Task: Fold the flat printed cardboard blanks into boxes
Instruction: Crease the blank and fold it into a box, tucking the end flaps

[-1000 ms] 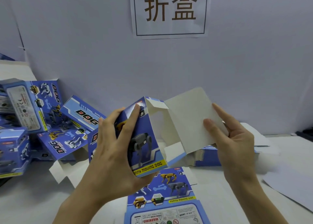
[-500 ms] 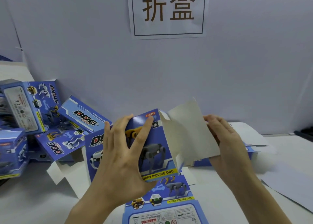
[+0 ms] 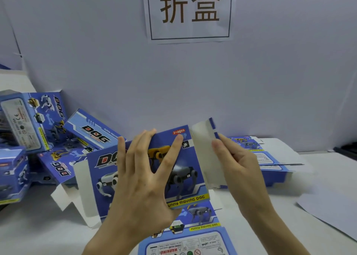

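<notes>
Pale grey-blue wall [image 3: 270, 81] fills the background, with a white paper sign [image 3: 190, 30] bearing two large brown characters inside a thin dark frame. Below it runs a smooth white counter [image 3: 38, 231]. We hold a half-formed box [image 3: 181, 175] of glossy blue cardboard over the counter, its printed face toward us showing yellow, grey and white robot dogs. Our left hand [image 3: 143, 187] lies on that face, fingers straight and spread wide, their tips reaching the top edge. Our right hand [image 3: 237, 164] pinches the box's end flap [image 3: 201, 139] between thumb and curled fingers. The flap is plain matte white on the side we see, with a narrow blue strip along its outer edge. One flat blank [image 3: 193, 241] lies on the counter beneath the box, warning panel nearest us. At the left, finished boxes [image 3: 29, 123] are heaped against the wall, rectangular and tilted at odd angles. To the right rests a low stack of blanks [image 3: 270, 158], and near it a loose sheet of paper [image 3: 332, 206].
</notes>
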